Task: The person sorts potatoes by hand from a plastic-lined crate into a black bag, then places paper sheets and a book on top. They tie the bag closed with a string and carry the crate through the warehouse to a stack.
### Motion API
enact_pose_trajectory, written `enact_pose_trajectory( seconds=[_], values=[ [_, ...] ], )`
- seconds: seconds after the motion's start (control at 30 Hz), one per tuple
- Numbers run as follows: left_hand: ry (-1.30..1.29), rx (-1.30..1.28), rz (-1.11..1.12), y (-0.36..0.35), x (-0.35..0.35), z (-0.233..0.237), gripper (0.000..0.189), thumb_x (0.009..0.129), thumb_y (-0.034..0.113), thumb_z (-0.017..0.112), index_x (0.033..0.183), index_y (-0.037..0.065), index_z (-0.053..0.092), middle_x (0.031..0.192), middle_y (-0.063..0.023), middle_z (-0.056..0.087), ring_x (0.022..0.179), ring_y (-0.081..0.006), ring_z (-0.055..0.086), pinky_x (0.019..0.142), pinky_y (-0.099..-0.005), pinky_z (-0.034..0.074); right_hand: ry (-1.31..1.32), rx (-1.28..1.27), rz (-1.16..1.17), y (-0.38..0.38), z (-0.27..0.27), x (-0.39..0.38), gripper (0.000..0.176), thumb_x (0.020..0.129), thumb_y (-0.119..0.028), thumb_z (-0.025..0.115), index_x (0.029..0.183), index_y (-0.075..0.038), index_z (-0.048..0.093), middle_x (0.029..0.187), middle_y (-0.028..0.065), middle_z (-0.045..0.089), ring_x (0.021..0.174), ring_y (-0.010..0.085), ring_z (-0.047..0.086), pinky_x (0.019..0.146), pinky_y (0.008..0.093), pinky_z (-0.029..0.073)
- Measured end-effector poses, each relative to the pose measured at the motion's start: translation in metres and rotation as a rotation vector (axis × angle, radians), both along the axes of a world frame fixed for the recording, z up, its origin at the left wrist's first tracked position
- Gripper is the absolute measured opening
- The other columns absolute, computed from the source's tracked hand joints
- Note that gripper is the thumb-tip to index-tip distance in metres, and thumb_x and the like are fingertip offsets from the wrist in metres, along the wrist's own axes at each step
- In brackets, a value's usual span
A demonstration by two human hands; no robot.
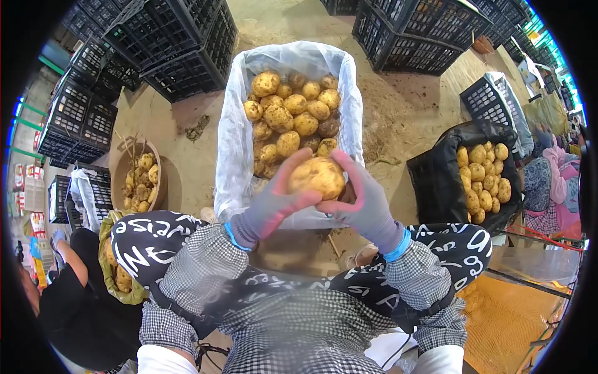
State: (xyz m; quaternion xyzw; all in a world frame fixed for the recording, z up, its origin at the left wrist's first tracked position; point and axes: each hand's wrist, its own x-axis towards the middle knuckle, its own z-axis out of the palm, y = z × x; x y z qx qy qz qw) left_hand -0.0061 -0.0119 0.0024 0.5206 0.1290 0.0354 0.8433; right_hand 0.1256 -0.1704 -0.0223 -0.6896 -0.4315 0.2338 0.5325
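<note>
A large yellow potato [317,178] with brown marks is held between my two gloved hands, over the near end of a crate [227,134] lined with white plastic. My left hand [274,202] has its fingers and thumb on the potato's left side. On the right side, my right hand [364,202] curves its fingers and thumb around it. Both gloves are grey with pink fingers. Several soil-marked potatoes [288,143] lie in the crate beyond my hands; the held potato and my hands hide part of its near end.
Potatoes fill a black-lined container [430,177] at the right and a round basket [163,181] at the left. Stacked black crates [180,47] stand at the back left, others [417,37] at the back right. A person in black [93,311] sits at the lower left.
</note>
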Motion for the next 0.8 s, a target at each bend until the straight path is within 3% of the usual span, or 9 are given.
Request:
enact_pose_trajectory(
  seconds=[0.07,0.17,0.27,0.33,0.43,0.6,0.67,0.73,0.8],
  values=[
    [0.025,-0.141,-0.031,-0.003,-0.003,0.001,0.076,0.088,0.013,0.067,0.148,0.006,0.021,0.131,-0.0129,0.048,0.122,-0.0190,0.050,0.105,-0.0332,0.040,-0.194,-0.047,-0.003,-0.001,0.014,-0.005,0.083,0.078,-0.028,0.079,0.143,0.003,0.035,0.133,0.0156,0.049,0.128,0.0231,0.046,0.102,0.0333,0.040],
    [0.019,-0.245,-0.094,0.001,-0.004,-0.010,0.072,0.091,0.017,0.063,0.148,0.006,0.021,0.126,-0.0124,0.052,0.121,-0.0177,0.050,0.102,-0.0332,0.042,-0.116,-0.102,0.018,0.000,0.023,-0.007,0.080,0.080,-0.029,0.077,0.142,0.002,0.037,0.135,0.0177,0.048,0.126,0.0248,0.048,0.103,0.0344,0.039],
    [-0.015,-0.255,-0.112,0.002,-0.003,-0.010,0.066,0.095,0.022,0.058,0.148,0.006,0.022,0.123,-0.0112,0.055,0.119,-0.0163,0.051,0.100,-0.0324,0.043,-0.143,0.036,-0.014,0.001,0.019,-0.006,0.074,0.077,-0.020,0.078,0.139,0.000,0.043,0.128,0.0177,0.054,0.115,0.0268,0.054,0.099,0.0362,0.043],
    [-0.038,-0.248,-0.086,0.002,-0.002,-0.010,0.065,0.096,0.026,0.056,0.148,0.006,0.023,0.125,-0.0105,0.054,0.119,-0.0169,0.052,0.101,-0.0333,0.042,0.405,-0.054,-0.034,-0.002,0.022,-0.001,0.073,0.082,-0.027,0.074,0.140,0.001,0.041,0.133,0.0134,0.051,0.118,0.0226,0.052,0.100,0.0333,0.041],
    [-0.037,-0.218,-0.026,0.002,0.000,-0.007,0.066,0.095,0.031,0.057,0.148,0.005,0.026,0.135,-0.0107,0.048,0.122,-0.0197,0.051,0.105,-0.0362,0.040,0.733,-0.041,-0.083,-0.001,0.029,-0.003,0.071,0.085,-0.026,0.072,0.142,0.001,0.039,0.134,0.0096,0.050,0.118,0.0198,0.051,0.101,0.0314,0.041],
    [0.006,-0.029,0.061,0.005,0.004,-0.005,0.066,0.095,0.025,0.058,0.148,0.005,0.025,0.141,-0.0114,0.041,0.122,-0.0171,0.049,0.103,-0.0308,0.042,0.085,-0.056,-0.061,0.002,0.015,-0.010,0.077,0.079,-0.015,0.075,0.144,-0.003,0.036,0.134,0.0110,0.052,0.119,0.0213,0.052,0.101,0.0318,0.041],
    [-0.011,0.346,0.019,0.007,0.003,-0.007,0.074,0.088,0.018,0.068,0.147,0.005,0.026,0.141,-0.0112,0.041,0.120,-0.0164,0.050,0.101,-0.0304,0.044,-0.122,-0.076,-0.029,0.001,0.018,-0.006,0.081,0.075,-0.012,0.077,0.144,-0.005,0.035,0.134,0.0125,0.051,0.120,0.0222,0.052,0.102,0.0321,0.041],
    [0.057,0.500,-0.001,0.005,0.005,-0.001,0.081,0.080,0.010,0.076,0.146,0.005,0.029,0.139,-0.0109,0.041,0.119,-0.0160,0.050,0.099,-0.0302,0.046,-0.146,-0.117,0.001,-0.003,0.020,-0.005,0.083,0.073,-0.012,0.077,0.145,-0.006,0.035,0.135,0.0143,0.051,0.122,0.0232,0.051,0.102,0.0325,0.040],
    [0.212,0.437,-0.001,-0.001,0.007,0.009,0.088,0.071,0.002,0.081,0.144,0.005,0.032,0.136,-0.0106,0.043,0.118,-0.0158,0.050,0.098,-0.0303,0.047,-0.174,-0.151,0.045,-0.004,0.021,-0.005,0.081,0.074,-0.012,0.076,0.144,-0.007,0.036,0.135,0.0139,0.051,0.122,0.0223,0.052,0.102,0.0320,0.040]
  ],
)
